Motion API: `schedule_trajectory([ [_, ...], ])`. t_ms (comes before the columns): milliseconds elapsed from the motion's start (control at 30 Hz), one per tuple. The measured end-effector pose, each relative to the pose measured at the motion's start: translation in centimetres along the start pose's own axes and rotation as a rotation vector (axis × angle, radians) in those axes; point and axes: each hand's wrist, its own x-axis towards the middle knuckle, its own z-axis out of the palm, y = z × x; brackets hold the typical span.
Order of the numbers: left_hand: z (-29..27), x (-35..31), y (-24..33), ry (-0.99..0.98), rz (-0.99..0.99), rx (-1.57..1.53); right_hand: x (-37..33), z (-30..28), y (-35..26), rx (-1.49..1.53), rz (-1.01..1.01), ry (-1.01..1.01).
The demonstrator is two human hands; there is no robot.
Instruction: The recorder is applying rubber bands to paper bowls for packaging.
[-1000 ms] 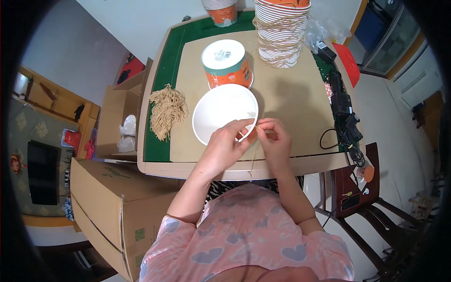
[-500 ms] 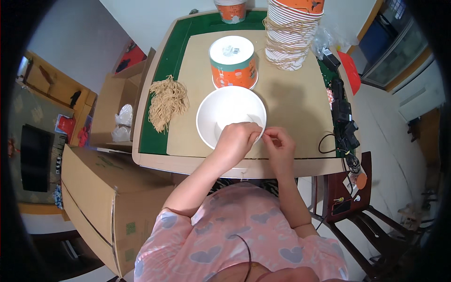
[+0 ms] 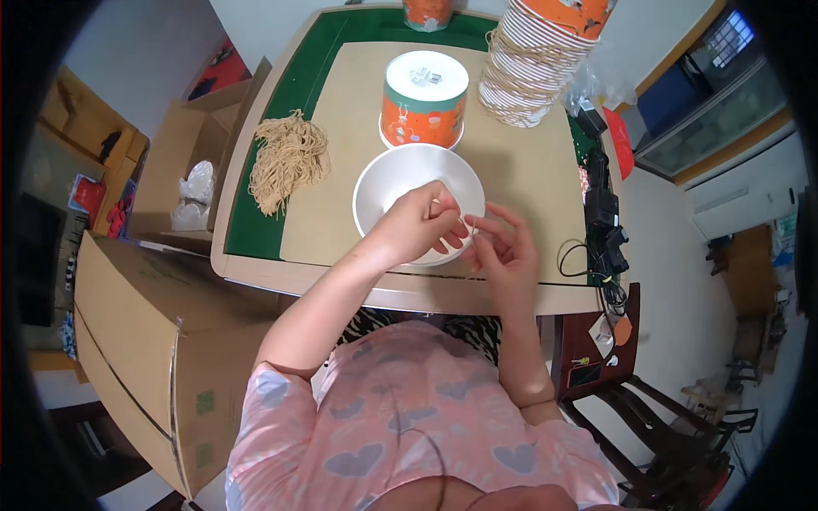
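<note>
A white paper bucket (image 3: 409, 175) stands with its open mouth up near the table's front edge. Over its right front rim my left hand (image 3: 417, 223) is closed, its fingers curled around what looks like a thin pale cord. Just right of the rim, my right hand (image 3: 509, 247) pinches with thumb and forefinger at the same spot; the cord between the hands is barely visible. Behind the open bucket, an orange and green paper bucket (image 3: 423, 115) sits upside down, its white base up. A loose bundle of tan cords (image 3: 288, 162) lies to the left.
A tall leaning stack of paper buckets (image 3: 532, 72) with cords hanging round it stands at the back right. Black power adapters and cables (image 3: 603, 209) line the right edge. Large cardboard boxes (image 3: 217, 349) flank the table's left, and a dark wooden chair (image 3: 596, 375) stands right.
My hands have drawn slightly up and apart at the rim, with the left fingers turned more open to view. The whole view has shifted and tilted a little.
</note>
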Motion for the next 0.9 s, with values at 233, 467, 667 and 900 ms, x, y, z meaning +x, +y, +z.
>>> schedule_trajectory([
  [233, -0.5, 0.4, -0.8, -0.02, 0.012, 0.121, 0.9, 0.7, 0.4, -0.486, -0.193, 0.022],
  [467, -0.9, 0.4, -0.8, -0.061, 0.028, 0.071, 1.5, 0.8, -0.8, -0.716, -0.199, -0.082],
  [667, -1.4, 1.7, -0.6, -0.059, -0.007, 0.089, 2.0, -0.3, -2.2, -0.57, -0.09, -0.136],
  [900, -1.4, 1.9, -0.5, -0.084, -0.114, -0.144, 2.2, -1.5, -1.5, -0.503, -0.072, -0.123],
])
